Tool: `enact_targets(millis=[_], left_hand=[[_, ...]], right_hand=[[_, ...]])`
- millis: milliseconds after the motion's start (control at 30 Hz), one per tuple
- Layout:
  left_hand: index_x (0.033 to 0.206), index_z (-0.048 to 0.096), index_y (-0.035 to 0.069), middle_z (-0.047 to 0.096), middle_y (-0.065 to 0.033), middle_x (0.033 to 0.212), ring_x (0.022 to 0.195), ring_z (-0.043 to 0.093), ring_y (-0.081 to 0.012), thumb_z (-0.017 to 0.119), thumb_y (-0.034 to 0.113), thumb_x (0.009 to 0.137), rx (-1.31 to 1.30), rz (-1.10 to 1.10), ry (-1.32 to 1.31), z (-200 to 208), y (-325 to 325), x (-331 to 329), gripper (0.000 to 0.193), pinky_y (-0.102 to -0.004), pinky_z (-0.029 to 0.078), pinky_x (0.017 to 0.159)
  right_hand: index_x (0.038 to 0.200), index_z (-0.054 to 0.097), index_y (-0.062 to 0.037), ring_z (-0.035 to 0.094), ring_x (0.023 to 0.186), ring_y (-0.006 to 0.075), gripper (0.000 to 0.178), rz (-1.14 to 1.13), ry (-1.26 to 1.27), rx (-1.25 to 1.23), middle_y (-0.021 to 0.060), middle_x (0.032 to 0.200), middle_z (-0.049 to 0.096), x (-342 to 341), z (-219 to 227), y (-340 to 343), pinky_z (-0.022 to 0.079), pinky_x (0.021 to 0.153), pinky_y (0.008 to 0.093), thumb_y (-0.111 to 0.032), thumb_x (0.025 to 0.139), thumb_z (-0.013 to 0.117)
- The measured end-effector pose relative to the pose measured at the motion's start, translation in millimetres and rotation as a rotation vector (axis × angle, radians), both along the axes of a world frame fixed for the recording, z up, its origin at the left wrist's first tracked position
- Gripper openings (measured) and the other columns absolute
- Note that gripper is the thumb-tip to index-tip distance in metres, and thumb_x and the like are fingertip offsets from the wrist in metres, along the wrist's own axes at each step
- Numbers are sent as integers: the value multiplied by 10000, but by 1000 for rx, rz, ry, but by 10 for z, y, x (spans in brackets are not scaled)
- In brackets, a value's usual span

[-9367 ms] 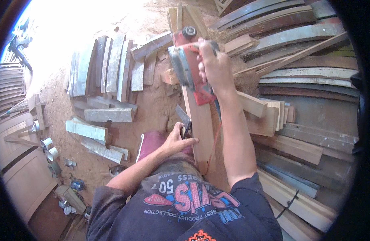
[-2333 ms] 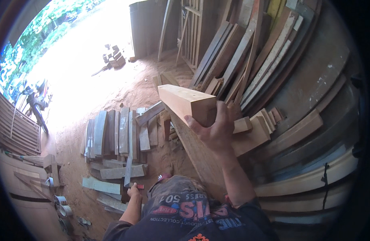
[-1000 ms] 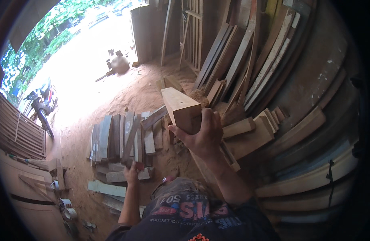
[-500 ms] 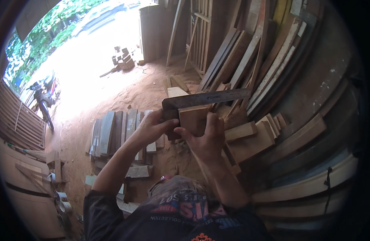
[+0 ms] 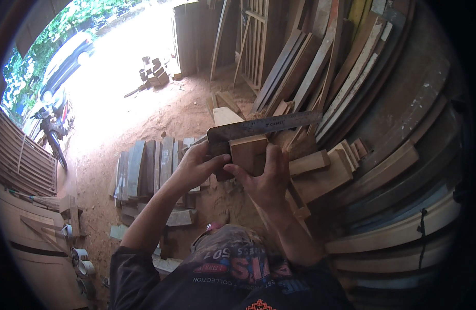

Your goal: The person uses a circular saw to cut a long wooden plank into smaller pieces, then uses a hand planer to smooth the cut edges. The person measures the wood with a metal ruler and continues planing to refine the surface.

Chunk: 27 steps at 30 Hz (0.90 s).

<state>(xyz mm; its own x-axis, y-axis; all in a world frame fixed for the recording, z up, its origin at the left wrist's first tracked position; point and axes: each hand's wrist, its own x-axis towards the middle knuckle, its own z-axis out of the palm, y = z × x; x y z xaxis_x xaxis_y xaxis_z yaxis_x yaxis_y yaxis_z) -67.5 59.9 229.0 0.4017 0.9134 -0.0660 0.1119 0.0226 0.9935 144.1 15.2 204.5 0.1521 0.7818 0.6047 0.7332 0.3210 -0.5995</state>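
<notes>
My left hand [image 5: 196, 164] is closed round the dark stock of a try square [image 5: 258, 127]. Its long steel blade reaches out to the right, beyond the far edge of a brown wood block [image 5: 248, 156]. Gripped by my right hand [image 5: 267, 180], with thumb and fingers at its near and right sides, the block sits against the stock, just below the blade. Whether the blade touches the block all along its edge I cannot tell. Both hands are in front of my chest, above the ground.
Short boards [image 5: 147, 168] lie stacked on the dirt floor at the left. Wood offcuts [image 5: 325, 170] are piled on the right, and long planks [image 5: 346, 72] lean behind them. A motorcycle [image 5: 53, 132] stands at the far left, and rolls of tape [image 5: 80, 254] sit at the lower left.
Outside, a vehicle has moved left and nearer in the bright opening. The view has shifted slightly; my hands, the try square and the block keep nearly the same pose.
</notes>
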Motion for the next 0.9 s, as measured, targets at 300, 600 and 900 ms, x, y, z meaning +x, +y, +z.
enact_targets(millis=[300, 600, 900], left_hand=[[1386, 639, -10, 772, -91, 1209, 1071, 744, -148, 767, 193, 1049, 7, 40, -29, 58, -134, -50, 414, -339, 621, 927], [1398, 626, -14, 769, -89, 1203, 1069, 744, -152, 762, 185, 1051, 2, 24, -1, 115, -124, -45, 422, -340, 623, 927], [1393, 633, -17, 765, -81, 1224, 1110, 725, -149, 759, 187, 1051, -34, -14, 34, 154, -106, -8, 417, -344, 595, 975]], right_hand=[[1247, 572, 36, 634, 1032, 402, 975, 35, -21, -4, 211, 1103, 637, -42, 18, -11, 549, 853, 531, -625, 664, 988], [1080, 550, -11, 599, 929, 356, 878, 29, -41, 94, 148, 992, 592, -29, -12, 45, 530, 763, 523, -700, 694, 935], [1281, 570, 16, 631, 1056, 403, 963, 31, 14, -20, 204, 1149, 648, 12, -23, -10, 543, 871, 535, -598, 674, 995]])
